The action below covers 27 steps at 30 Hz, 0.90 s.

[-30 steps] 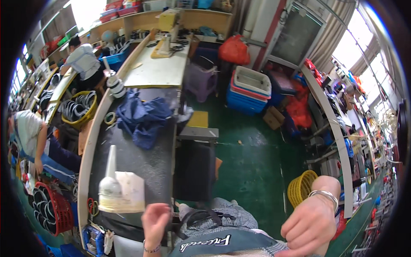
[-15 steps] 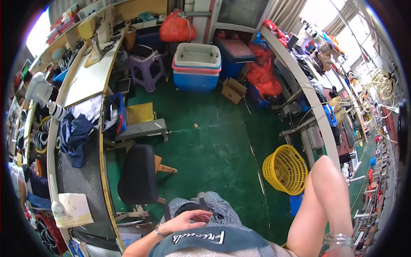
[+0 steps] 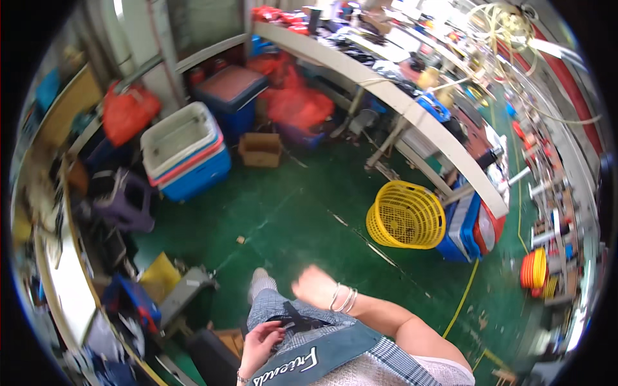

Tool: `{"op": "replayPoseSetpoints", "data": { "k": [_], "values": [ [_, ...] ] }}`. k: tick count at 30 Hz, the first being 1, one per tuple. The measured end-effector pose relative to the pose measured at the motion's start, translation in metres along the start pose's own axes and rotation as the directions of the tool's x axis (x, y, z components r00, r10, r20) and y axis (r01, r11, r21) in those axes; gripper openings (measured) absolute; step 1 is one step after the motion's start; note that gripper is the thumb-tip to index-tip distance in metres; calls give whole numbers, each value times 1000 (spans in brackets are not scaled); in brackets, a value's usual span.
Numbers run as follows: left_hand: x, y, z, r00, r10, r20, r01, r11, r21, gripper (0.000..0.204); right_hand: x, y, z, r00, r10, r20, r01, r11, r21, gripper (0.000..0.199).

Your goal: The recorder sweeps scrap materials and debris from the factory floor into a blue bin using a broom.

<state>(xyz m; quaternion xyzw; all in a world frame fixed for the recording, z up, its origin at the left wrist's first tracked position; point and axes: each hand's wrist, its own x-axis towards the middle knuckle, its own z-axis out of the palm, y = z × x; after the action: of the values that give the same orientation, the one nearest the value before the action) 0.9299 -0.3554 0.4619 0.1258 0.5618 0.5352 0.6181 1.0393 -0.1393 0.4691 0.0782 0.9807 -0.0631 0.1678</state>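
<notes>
My left hand (image 3: 261, 342) hovers low in front of my body, beside a dark strap (image 3: 295, 316) on my clothing. Its fingers are loosely bent and a little apart, with nothing seen in them. In front of my body is my right hand (image 3: 314, 287), with bracelets (image 3: 344, 298) at the wrist. Motion blurs its fingers, so I cannot make out their pose or any held thing. I wear a dark teal apron (image 3: 302, 360) over checked clothing. One shoe (image 3: 259, 275) shows on the green floor (image 3: 309, 212).
A yellow plastic basket (image 3: 407, 215) stands at the right beside blue bins (image 3: 465, 222), below a long workbench (image 3: 386, 87). Stacked tubs (image 3: 193, 161), a cardboard box (image 3: 260, 152) and a purple stool (image 3: 125, 202) lie ahead to the left. A dark chair (image 3: 215, 357) is close at the lower left.
My view has turned to the right, so the tubs and left bench sit farther left. My right arm has come from the right side to the front of my body.
</notes>
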Motion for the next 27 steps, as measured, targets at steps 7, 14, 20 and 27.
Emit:
{"op": "replayPoseSetpoints", "data": {
  "k": [7,14,20,27],
  "values": [
    [149,165,-89,977,118,-178,-78,973,218,12,46,40,-29,985,163,60,-143,564,813,29],
    [314,281,-46,934,327,-143,-253,891,377,13,65,144,-10,838,541,75,-373,467,802,29],
    [432,267,57,980,152,127,-193,875,443,14,84,283,-13,815,569,112,-411,431,803,28],
    [509,308,137,951,33,308,-226,752,619,23,83,474,-54,688,706,-165,-444,591,673,24]
  ]
}}
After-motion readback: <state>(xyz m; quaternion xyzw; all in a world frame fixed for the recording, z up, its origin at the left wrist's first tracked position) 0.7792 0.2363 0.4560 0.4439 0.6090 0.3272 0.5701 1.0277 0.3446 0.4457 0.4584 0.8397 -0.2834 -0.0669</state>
